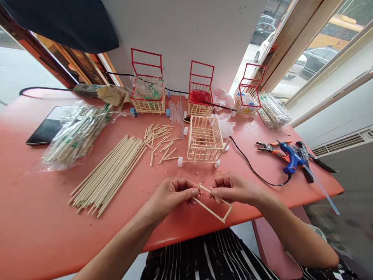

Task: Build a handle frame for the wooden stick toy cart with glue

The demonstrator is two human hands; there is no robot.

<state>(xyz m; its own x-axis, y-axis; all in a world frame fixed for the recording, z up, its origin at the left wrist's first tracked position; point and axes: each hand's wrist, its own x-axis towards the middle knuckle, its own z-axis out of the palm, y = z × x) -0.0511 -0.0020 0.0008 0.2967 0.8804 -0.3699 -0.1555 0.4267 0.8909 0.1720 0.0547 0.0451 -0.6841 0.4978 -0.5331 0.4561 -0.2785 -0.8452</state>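
Note:
Between my two hands, over the front edge of the table, is a small rectangular frame of thin wooden sticks [210, 210]. My left hand [182, 191] pinches its left end between thumb and fingers. On the frame's upper long side, my right hand [227, 188] closes with thumb and forefinger. The frame's far right corner points toward my body. Just beyond my hands stands a little cart of wooden sticks [204, 142] with white wheels. My fingers partly hide the frame's left end.
Long sticks [107, 175] and short cut pieces [160, 140] lie left of the cart. Behind stand three carts with red handles, one holding a red dish [200, 97]. A blue glue gun [293, 157] with a black cord and orange-handled pliers [271, 147] lie right. A tablet [43, 130] lies far left.

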